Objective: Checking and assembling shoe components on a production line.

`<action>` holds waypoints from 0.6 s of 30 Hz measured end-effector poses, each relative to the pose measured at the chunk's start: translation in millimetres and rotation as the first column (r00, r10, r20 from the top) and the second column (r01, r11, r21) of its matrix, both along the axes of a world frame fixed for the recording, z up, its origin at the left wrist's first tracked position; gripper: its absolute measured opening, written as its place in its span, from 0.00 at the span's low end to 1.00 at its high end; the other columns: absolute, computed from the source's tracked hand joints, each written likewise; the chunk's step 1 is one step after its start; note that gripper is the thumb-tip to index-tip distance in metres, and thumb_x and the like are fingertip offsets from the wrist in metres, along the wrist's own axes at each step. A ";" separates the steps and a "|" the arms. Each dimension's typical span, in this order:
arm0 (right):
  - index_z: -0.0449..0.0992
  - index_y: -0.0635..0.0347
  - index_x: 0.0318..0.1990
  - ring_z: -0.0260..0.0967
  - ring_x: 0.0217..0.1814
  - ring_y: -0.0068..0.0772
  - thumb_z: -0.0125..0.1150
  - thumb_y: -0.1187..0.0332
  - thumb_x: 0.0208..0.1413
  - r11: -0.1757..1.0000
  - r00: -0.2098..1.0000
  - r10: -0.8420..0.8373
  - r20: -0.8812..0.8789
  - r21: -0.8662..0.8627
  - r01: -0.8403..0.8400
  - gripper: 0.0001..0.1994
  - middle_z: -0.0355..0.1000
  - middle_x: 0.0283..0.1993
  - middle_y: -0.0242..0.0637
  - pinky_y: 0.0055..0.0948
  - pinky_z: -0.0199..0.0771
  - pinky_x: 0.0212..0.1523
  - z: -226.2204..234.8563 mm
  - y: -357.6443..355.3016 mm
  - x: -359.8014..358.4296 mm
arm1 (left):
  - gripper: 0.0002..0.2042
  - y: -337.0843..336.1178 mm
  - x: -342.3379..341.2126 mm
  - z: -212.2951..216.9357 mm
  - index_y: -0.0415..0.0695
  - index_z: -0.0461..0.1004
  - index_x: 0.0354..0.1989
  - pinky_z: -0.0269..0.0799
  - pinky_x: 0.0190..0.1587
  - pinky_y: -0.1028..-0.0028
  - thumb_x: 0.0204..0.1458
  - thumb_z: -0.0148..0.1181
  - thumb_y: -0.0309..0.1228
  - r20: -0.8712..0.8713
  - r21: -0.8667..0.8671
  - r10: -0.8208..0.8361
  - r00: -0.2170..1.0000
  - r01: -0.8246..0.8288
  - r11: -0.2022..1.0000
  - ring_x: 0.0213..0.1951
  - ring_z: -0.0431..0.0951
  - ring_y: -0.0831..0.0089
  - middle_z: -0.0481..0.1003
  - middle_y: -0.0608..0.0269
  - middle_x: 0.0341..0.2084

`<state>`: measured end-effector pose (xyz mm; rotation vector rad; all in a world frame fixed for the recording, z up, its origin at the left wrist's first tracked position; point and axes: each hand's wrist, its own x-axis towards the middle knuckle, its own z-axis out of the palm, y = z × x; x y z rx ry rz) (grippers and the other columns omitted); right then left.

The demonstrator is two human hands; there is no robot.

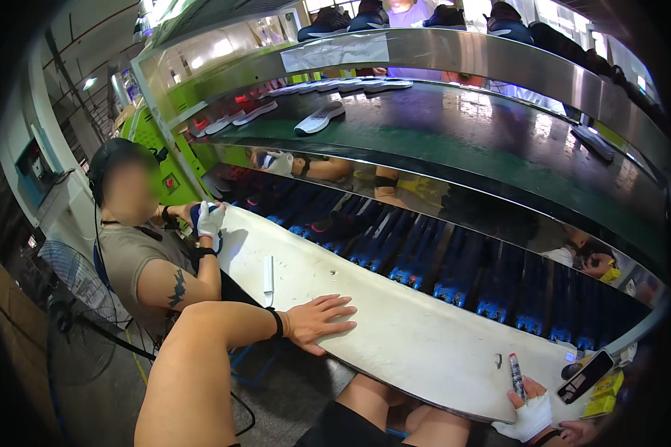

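Observation:
My bare left hand (320, 324) lies flat on the white worktop (406, 343), fingers spread, with a black band on its wrist. At the worktop's lower right, my right hand (531, 411) wears a white glove with bare fingertips. Its thumb and fingers close on the lower end of a red-tipped marker pen (516, 375). A small dark curved piece (499, 361) lies beside the pen. Farther left, beyond my left hand, a white strip-shaped object (268, 279) rests on the worktop.
A co-worker (149, 261) at left holds a dark shoe (198, 216). Another hand (578, 432) shows at lower right, near a phone (585, 376) and yellow packets (604, 395). Behind the worktop run blue-ended rollers (451, 290); a green conveyor (425, 123) carries soles (320, 118). A fan (78, 313) stands left.

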<state>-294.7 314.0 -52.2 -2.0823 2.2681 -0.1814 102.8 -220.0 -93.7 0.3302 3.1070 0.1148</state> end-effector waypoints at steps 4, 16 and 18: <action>0.69 0.45 0.69 0.70 0.66 0.71 0.86 0.39 0.36 0.989 0.996 0.017 -0.090 -0.143 -0.030 0.51 0.67 0.69 0.64 0.66 0.71 0.65 -31.8 17.7 -8.3 | 0.52 -0.9 1.7 1.7 0.50 0.61 0.82 0.45 0.82 0.37 0.49 0.71 0.60 -0.001 0.008 0.007 1.000 -0.007 1.000 0.83 0.49 0.34 0.56 0.39 0.80; 0.73 0.46 0.64 0.71 0.66 0.69 0.84 0.40 0.38 0.986 0.997 0.025 -0.067 -0.165 -0.036 0.45 0.69 0.67 0.63 0.64 0.71 0.66 -39.4 14.5 -12.0 | 0.54 -5.4 5.1 4.9 0.49 0.58 0.83 0.43 0.83 0.39 0.50 0.71 0.61 0.057 -0.050 0.024 0.998 -0.021 0.999 0.84 0.46 0.36 0.53 0.40 0.82; 0.73 0.45 0.63 0.71 0.66 0.69 0.84 0.40 0.38 0.986 0.997 0.030 -0.064 -0.161 -0.040 0.44 0.69 0.67 0.63 0.64 0.71 0.66 -39.4 12.8 -13.4 | 0.52 -4.8 3.2 3.6 0.48 0.61 0.81 0.45 0.82 0.38 0.50 0.70 0.62 0.035 -0.049 0.014 0.999 -0.012 0.999 0.82 0.49 0.35 0.56 0.40 0.80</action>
